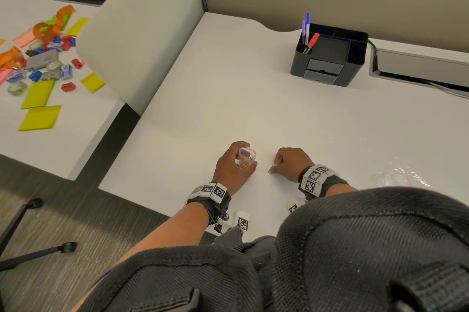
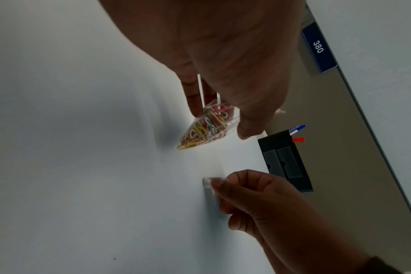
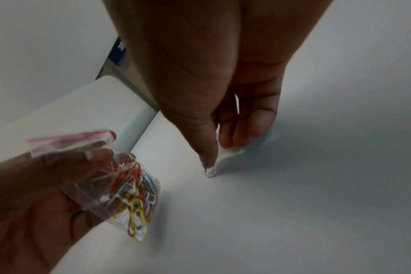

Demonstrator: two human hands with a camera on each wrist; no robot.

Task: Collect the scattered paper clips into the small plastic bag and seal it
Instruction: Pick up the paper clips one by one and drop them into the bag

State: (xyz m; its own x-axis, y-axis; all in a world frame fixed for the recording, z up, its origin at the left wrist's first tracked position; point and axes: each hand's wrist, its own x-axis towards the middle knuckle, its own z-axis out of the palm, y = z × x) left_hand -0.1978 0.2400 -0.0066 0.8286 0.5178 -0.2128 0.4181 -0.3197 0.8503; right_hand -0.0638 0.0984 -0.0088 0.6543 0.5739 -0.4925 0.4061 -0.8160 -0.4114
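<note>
My left hand [image 1: 236, 167] grips a small clear plastic bag [image 1: 246, 158] with a red zip strip, just above the white desk [image 1: 228, 98]. Several coloured paper clips [image 2: 204, 128] sit in its lower corner [image 3: 134, 200]. The bag's mouth [image 3: 70, 140] lies by the left fingers, blurred. A little to the right, my right hand [image 1: 275, 168] is curled with its thumb and fingertips pinching a small pale object [image 3: 223, 157] against the desk. It is blurred [image 2: 209, 187]; it looks like a white paper clip. I see no other loose clips.
A black desk organiser [image 1: 330, 55] with pens stands at the back right. Crumpled clear plastic [image 1: 401, 174] lies on the desk to the right. A white divider panel [image 1: 142, 39] bounds the left side; beyond it, another desk carries scattered stationery [image 1: 43, 62].
</note>
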